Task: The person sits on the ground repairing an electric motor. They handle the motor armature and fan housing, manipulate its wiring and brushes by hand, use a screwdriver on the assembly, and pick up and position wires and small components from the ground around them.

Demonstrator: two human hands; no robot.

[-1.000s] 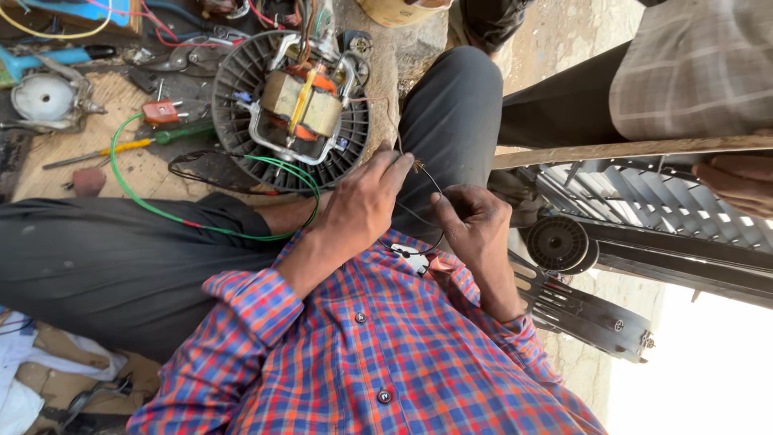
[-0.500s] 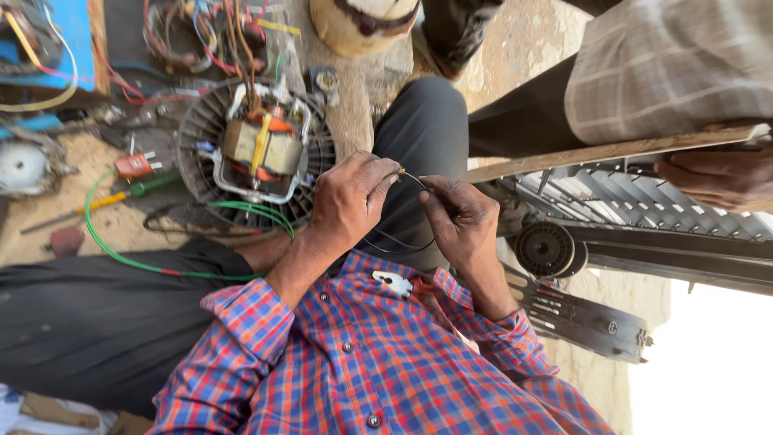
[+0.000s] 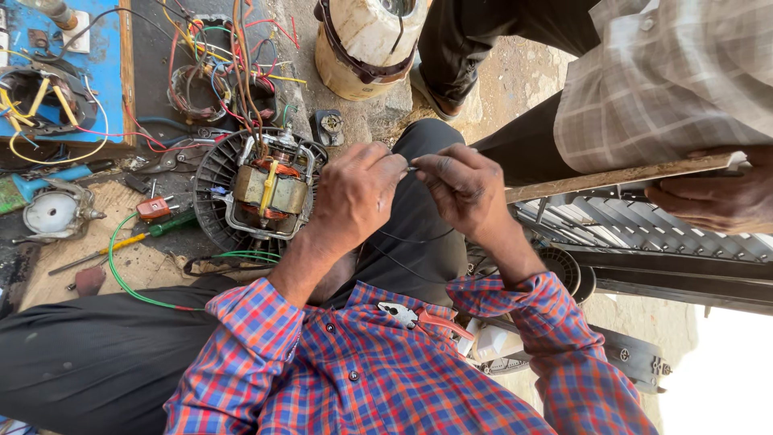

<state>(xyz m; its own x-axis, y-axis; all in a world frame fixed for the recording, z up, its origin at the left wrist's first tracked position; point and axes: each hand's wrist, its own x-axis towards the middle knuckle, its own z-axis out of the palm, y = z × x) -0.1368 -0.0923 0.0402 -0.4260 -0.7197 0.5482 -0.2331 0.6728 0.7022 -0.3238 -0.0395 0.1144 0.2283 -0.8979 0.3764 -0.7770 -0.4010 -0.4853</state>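
Since half a second ago both hands have come up from the lap and drawn closer, so the fingertips now nearly meet above the knee, and the view has tipped to show more of the floor beyond.

The left hand (image 3: 354,197) and the right hand (image 3: 463,189) each have the grip pressed together, pinching opposite ends of a thin dark wire (image 3: 413,168) where it shows as a short bright stub between the fingertips. The stub's long axis runs across, from one hand to the other, with both hands about equally near. From the pinch the wire drops in a loose loop over the black trousers (image 3: 411,217) towards the body, near the pliers (image 3: 415,316) with red handles lying against the plaid shirt.

Just left of the left hand, on the floor, sits an open fan motor (image 3: 262,193) in its round ribbed housing; the housing holds copper windings and a yellow-banded core, and coloured leads rise out of it. A green cable (image 3: 121,266) curls beside it, past a screwdriver (image 3: 113,248). Farther out stand a blue board (image 3: 105,89) carrying another wound coil and a cream-coloured canister (image 3: 366,44).

To the right, another person's hand (image 3: 713,197) grips a wooden slat (image 3: 612,177) above a grey grille.
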